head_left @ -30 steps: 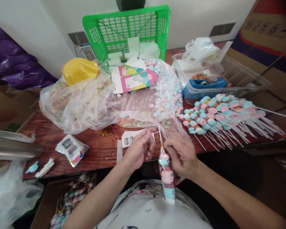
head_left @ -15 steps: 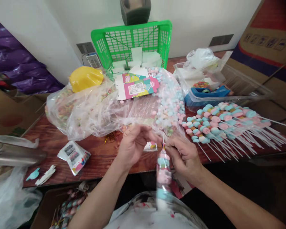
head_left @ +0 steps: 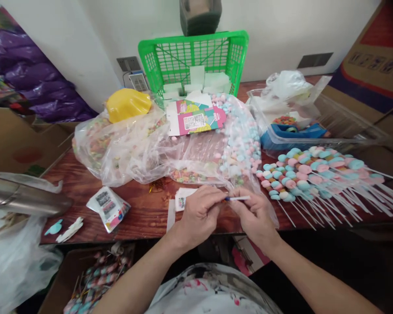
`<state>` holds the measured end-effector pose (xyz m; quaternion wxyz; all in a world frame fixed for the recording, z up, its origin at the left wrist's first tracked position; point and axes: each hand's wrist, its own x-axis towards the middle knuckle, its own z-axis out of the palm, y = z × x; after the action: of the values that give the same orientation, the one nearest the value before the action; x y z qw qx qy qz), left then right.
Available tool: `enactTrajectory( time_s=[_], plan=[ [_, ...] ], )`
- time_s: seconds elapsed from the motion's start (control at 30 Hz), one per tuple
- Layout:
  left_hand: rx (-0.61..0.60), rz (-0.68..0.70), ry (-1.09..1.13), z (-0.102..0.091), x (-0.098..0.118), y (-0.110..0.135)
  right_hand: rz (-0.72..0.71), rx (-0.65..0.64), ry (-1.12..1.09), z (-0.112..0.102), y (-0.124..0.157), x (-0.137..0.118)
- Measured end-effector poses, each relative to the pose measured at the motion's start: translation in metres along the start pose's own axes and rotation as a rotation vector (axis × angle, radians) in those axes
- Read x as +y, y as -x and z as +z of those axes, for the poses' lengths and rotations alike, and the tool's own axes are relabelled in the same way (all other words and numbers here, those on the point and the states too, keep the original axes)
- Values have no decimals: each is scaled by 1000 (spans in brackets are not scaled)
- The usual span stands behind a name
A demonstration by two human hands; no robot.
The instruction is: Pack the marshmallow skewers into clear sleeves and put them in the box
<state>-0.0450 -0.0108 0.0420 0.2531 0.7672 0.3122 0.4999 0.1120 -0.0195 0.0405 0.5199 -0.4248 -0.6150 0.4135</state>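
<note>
Both my hands meet at the table's near edge. My left hand [head_left: 199, 213] is closed, its fingers pinched round one end of a thin white stick [head_left: 238, 198] that lies level. My right hand [head_left: 253, 216] is closed on the same stick from the right. The wrapped candy part of the skewer is hidden behind my hands. A small printed label [head_left: 182, 200] lies on the wood just left of my left hand. A pile of pink and blue candy skewers [head_left: 311, 172] lies to the right of my hands.
Clear bags of loose candy [head_left: 144, 148] cover the table middle, with a printed card [head_left: 196, 120] on top. Behind stand a green basket [head_left: 193, 56] and a clear tray [head_left: 314, 126]. A sticker pack [head_left: 108, 207] and metal flask [head_left: 22, 200] lie left. A box of wrapped skewers [head_left: 91, 279] sits below.
The wrapped skewer, upright a second ago with candy hanging below my hands, has turned level. My hands have closed together over it, and the view has shifted left.
</note>
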Motion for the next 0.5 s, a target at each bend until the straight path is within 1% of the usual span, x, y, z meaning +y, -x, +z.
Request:
enactTrajectory(
  time_s=[0.03,0.07,0.1,0.13,0.17,0.2,0.23,0.27,0.3,0.33,0.37,0.4,0.43,0.47,0.5],
  plan=[
    [-1,101,-91,-3,1,1,144,-44,-166,2,5,-1],
    [18,145,-168,-7,2,2,259,-83,-323,5,10,-3],
    [56,124,-223,-11,3,4,335,-110,-450,7,14,-4],
    [113,38,-230,-14,3,5,370,-123,-528,9,19,-5],
    [163,-104,-164,-17,4,7,373,-127,-549,11,22,-5],
    [184,-279,-19,-20,4,9,348,-128,-514,12,25,-5],
    [167,-451,193,-23,4,11,297,-135,-426,14,27,-4],
    [128,-591,434,-26,5,13,220,-154,-301,15,29,-2],
    [88,-690,661,-28,6,16,124,-180,-160,18,30,1],
    [62,-745,839,-30,10,19,21,-207,-26,20,31,5],
    [55,-766,953,-33,14,22,-78,-228,83,24,31,10],
    [66,-756,1001,-35,19,26,-160,-239,158,30,31,16],
    [71,-728,996,-39,25,29,-208,-253,192,38,31,22],
    [52,-701,952,-44,30,33,-218,-281,196,48,31,28],
    [32,-672,877,-52,34,38,-196,-346,171,60,30,33]
  ],
)
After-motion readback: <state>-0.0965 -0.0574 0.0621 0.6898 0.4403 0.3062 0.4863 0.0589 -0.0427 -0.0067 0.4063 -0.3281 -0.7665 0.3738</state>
